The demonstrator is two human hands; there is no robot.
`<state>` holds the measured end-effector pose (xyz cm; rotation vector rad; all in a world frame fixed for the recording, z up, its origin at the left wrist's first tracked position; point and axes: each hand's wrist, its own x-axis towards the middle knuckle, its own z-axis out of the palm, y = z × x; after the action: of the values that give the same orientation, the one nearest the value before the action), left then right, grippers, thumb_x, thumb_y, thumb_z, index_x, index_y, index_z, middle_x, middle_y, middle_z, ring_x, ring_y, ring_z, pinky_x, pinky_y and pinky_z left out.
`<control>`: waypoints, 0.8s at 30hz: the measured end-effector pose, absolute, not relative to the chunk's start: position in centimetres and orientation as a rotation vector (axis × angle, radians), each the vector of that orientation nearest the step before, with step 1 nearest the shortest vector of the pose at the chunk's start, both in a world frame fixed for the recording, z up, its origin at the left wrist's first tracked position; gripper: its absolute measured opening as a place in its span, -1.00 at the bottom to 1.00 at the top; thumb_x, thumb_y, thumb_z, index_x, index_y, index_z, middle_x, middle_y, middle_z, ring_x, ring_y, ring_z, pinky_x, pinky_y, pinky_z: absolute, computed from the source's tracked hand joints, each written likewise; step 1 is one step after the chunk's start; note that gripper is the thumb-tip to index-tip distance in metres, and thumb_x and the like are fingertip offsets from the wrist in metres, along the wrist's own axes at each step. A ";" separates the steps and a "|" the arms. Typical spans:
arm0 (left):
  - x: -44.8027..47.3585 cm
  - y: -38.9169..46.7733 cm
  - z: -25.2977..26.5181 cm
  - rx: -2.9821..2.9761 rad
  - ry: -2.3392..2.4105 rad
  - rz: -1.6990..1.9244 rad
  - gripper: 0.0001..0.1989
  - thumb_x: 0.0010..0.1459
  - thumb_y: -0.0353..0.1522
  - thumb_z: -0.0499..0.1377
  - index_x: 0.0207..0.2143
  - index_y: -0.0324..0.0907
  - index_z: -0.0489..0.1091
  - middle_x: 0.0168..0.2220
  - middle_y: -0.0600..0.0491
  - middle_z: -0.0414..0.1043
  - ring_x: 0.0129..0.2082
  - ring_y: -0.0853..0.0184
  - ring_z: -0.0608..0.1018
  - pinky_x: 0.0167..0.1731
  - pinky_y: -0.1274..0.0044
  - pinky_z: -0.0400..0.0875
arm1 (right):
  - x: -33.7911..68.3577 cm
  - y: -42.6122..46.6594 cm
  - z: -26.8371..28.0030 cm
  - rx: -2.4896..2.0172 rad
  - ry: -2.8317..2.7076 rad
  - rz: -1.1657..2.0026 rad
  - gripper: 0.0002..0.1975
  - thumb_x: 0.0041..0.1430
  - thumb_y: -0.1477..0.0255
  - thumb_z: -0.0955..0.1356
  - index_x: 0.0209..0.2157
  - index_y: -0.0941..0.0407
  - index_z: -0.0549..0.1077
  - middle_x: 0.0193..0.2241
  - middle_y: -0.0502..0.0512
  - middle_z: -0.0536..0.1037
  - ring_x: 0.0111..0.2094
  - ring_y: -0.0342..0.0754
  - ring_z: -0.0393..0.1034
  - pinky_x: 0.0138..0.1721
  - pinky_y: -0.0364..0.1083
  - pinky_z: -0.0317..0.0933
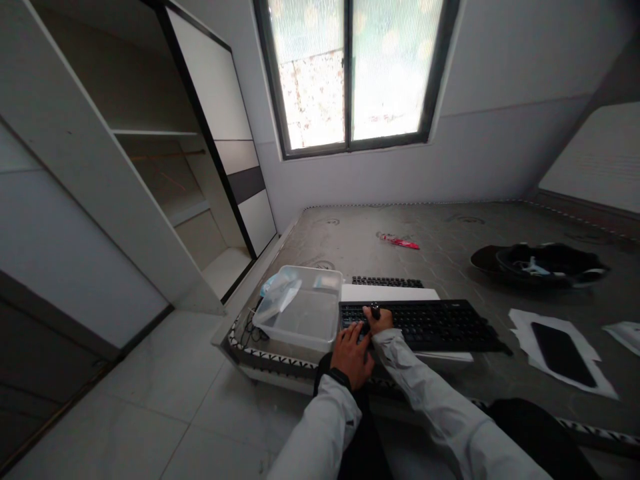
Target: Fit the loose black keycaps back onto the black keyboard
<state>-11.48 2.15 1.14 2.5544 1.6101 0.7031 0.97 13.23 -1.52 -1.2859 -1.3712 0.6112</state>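
A black keyboard (443, 323) lies across a white board (387, 293) on the bed, close to the front edge. My right hand (383, 321) is closed in a fist over its left part, around a small black-handled tool (375, 309); the tool's lower end is largely hidden. Just to the left, my left hand (351, 357) rests with fingers stretched out on the keyboard's front left corner, near the tool. Left of both hands is a clear plastic box (305, 317) with plastic packets inside. Another row of black keys (387, 282) shows behind the board.
A phone (563, 355) lies on white paper (523, 327) to the right. Behind it sits a black cap (540, 263). Farther back on the mattress (345, 230) is a red packet (400, 241). Black cables (249, 331) lie beside the box, and an open wardrobe (220, 267) stands left.
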 end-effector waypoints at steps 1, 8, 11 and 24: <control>-11.5 2.2 1.2 2.555 1.609 0.698 -0.43 0.08 -0.31 0.12 0.18 -0.06 0.21 0.27 0.01 0.11 0.25 0.17 0.15 0.20 0.27 0.09 | 1.0 13.2 -1.5 -1.272 -1.368 0.629 -0.52 -0.15 0.04 0.32 -0.84 0.05 0.14 -0.83 -0.03 0.18 -0.71 -0.19 0.01 -0.59 -0.11 -0.04; -11.5 2.1 1.3 2.559 1.610 0.669 -0.41 0.09 -0.30 0.12 0.20 -0.04 0.18 0.28 0.02 0.08 0.26 0.17 0.12 0.20 0.26 0.09 | 1.3 13.6 -1.0 -1.191 -1.165 0.778 -0.53 -0.19 0.07 0.37 -0.83 0.04 0.13 -0.84 -0.09 0.12 -0.73 -0.22 -0.04 -0.66 -0.13 -0.10; -11.5 2.1 1.3 2.562 1.609 0.661 -0.40 0.09 -0.31 0.12 0.21 -0.03 0.17 0.29 0.02 0.07 0.26 0.16 0.12 0.20 0.25 0.08 | 1.5 14.1 -0.7 -1.119 -1.045 0.885 -0.52 -0.11 0.06 0.35 -0.79 0.03 0.10 -0.85 -0.13 0.09 -0.76 -0.23 -0.06 -0.71 -0.15 -0.11; -11.3 2.0 1.5 2.535 1.613 0.717 -0.38 0.04 -0.36 0.15 0.20 0.00 0.19 0.28 0.03 0.08 0.25 0.16 0.14 0.19 0.25 0.10 | 4.6 14.6 1.9 -0.915 -0.970 1.179 -0.37 -0.03 -0.10 0.27 -0.76 0.00 -0.14 -0.89 -0.16 -0.10 -0.82 -0.24 -0.16 -0.77 -0.15 -0.20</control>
<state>-11.33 2.05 1.47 2.5348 1.6126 0.7170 4.56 14.63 1.88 -0.9154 -0.9701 1.1786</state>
